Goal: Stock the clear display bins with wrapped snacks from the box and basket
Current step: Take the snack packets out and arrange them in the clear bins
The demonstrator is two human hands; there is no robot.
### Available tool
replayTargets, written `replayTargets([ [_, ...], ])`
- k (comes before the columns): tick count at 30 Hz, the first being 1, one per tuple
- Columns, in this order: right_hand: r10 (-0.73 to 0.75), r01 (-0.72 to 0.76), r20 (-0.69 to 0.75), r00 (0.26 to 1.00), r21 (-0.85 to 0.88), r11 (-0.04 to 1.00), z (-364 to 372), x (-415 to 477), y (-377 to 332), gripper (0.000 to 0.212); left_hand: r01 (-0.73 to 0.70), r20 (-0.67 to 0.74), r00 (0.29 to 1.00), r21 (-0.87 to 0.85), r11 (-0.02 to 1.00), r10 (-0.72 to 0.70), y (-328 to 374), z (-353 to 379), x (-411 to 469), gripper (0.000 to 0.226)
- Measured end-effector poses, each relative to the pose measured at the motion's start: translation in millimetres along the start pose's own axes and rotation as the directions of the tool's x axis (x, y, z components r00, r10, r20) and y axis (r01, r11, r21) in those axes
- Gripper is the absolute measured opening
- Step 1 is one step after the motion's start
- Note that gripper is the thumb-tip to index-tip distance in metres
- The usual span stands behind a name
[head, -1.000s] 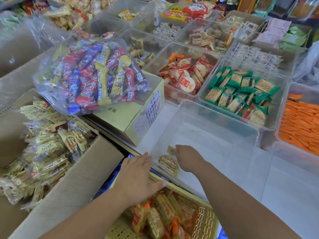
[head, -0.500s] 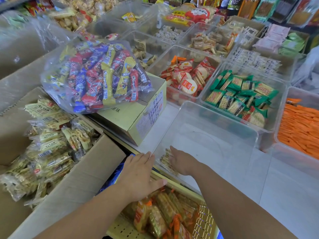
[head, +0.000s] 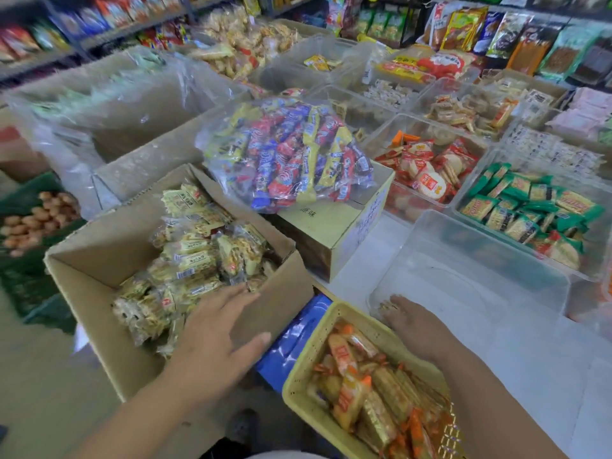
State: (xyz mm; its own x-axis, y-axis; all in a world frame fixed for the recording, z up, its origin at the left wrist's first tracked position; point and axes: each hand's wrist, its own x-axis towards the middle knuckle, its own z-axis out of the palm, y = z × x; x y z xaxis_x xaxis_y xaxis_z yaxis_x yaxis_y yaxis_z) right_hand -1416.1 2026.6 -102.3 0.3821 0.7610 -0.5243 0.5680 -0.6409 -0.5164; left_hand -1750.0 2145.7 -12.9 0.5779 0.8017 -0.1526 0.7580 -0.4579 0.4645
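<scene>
In the near corner of the bin the right hand, fingers flat, settles snacks; the spread-fingered left hand should scoop from the box next.

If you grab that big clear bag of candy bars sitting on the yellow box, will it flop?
Probably floppy: the clear bag is thin, crinkled film around many loose bars, so it would likely sag and shift. It looks stuffed full, so it is probably fairly heavy. The glossy plastic may feel slippery.
</scene>
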Motion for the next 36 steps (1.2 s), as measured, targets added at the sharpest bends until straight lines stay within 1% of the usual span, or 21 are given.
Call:
replayTargets([
  [2,0.030,-0.032,-0.060,0.998,-0.033,0.999,4,-7,-17,0.055,0.026,-0.044,0.999,0.005,1.000,-0.026,-31,-17,-4,0.076],
  [4,0.022,-0.028,-0.140,0.990,-0.044,0.999,12,-14,-43,0.054,0.053,-0.068,0.996,-0.002,0.999,-0.053,-64,-28,-1,0.068],
  [6,-0.019,0.009,-0.249,0.968,-0.040,0.999,25,-22,-77,0.052,0.086,-0.063,0.994,-0.014,0.996,-0.087,-95,-37,7,0.068],
  [8,-0.086,0.075,-0.368,0.926,-0.042,0.996,42,-29,-117,0.047,0.118,-0.049,0.992,-0.019,0.993,-0.119,-124,-45,19,0.072],
  [9,-0.131,0.116,-0.399,0.907,-0.060,0.991,53,-33,-138,0.046,0.129,-0.040,0.991,-0.022,0.991,-0.129,-138,-49,26,0.074],
  [10,-0.180,0.157,-0.405,0.896,-0.089,0.984,64,-35,-159,0.047,0.128,-0.030,0.991,-0.027,0.991,-0.129,-151,-54,35,0.077],
  [12,-0.251,0.216,-0.364,0.897,-0.133,0.967,91,-35,-197,0.053,0.105,-0.009,0.994,-0.044,0.993,-0.106,-174,-63,57,0.085],
  [14,-0.260,0.216,-0.301,0.918,-0.172,0.961,121,-32,-228,0.059,0.089,0.009,0.996,-0.033,0.995,-0.089,-189,-70,81,0.091],
  [16,-0.228,0.165,-0.241,0.943,-0.257,0.952,147,-27,-247,0.062,0.066,0.017,0.998,0.009,0.998,-0.066,-198,-73,106,0.094],
  [18,-0.176,0.095,-0.215,0.961,-0.343,0.934,163,-24,-256,0.063,0.055,0.051,0.997,0.038,0.998,-0.057,-202,-71,127,0.098],
  [22,-0.106,0.013,-0.219,0.970,-0.391,0.920,168,-21,-259,0.060,0.054,0.152,0.986,0.079,0.995,-0.066,-205,-57,152,0.108],
  [24,-0.102,-0.001,-0.220,0.970,-0.423,0.906,168,-21,-260,0.059,0.066,0.159,0.984,0.068,0.995,-0.076,-205,-48,155,0.111],
  [27,-0.089,-0.017,-0.219,0.972,-0.441,0.897,169,-21,-261,0.059,0.085,0.085,0.992,0.063,0.994,-0.090,-208,-40,158,0.105],
  [30,-0.068,-0.040,-0.223,0.972,-0.446,0.894,169,-21,-263,0.060,0.005,0.029,1.000,0.100,0.995,-0.008,-216,-38,160,0.093],
  [31,-0.060,-0.052,-0.224,0.973,-0.462,0.885,168,-21,-264,0.061,-0.019,0.027,0.999,0.105,0.994,0.016,-219,-37,160,0.091],
  [33,-0.059,-0.078,-0.237,0.970,-0.529,0.845,166,-20,-268,0.065,-0.022,0.053,0.998,0.098,0.995,0.017,-223,-39,160,0.088],
  [34,-0.080,-0.083,-0.254,0.964,-0.573,0.815,165,-17,-272,0.068,-0.013,0.069,0.998,0.095,0.995,0.006,-224,-42,160,0.082],
  [36,-0.157,-0.062,-0.292,0.944,-0.620,0.782,161,-7,-284,0.069,-0.010,0.090,0.996,0.090,0.996,0.002,-226,-51,157,0.061],
])
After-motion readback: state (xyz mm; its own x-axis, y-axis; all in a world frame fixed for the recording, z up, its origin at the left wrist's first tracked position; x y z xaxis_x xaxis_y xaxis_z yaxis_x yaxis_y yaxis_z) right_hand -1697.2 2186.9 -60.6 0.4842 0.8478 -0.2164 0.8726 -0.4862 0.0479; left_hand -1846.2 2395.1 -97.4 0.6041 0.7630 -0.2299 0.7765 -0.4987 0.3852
